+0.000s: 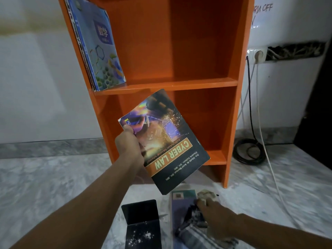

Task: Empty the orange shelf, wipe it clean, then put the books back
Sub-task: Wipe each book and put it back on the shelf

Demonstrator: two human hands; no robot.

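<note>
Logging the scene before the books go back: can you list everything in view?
shelf: 1, orange, against wall
blue books: several, blue, leaning in upper compartment, left
Cyber Law book: 1, dark, held before shelf
floor book: 1, purple-teal, floor, under right hand
rag: 1, pale, on floor book
checked cloth: 1, grey, bottom edge
bookend: 1, black, floor, left of floor book
socket: 1, white, wall right of shelf
cables: several, black and white, socket to floor
left hand: grips Cyber Law book
right hand: grips rag
</note>
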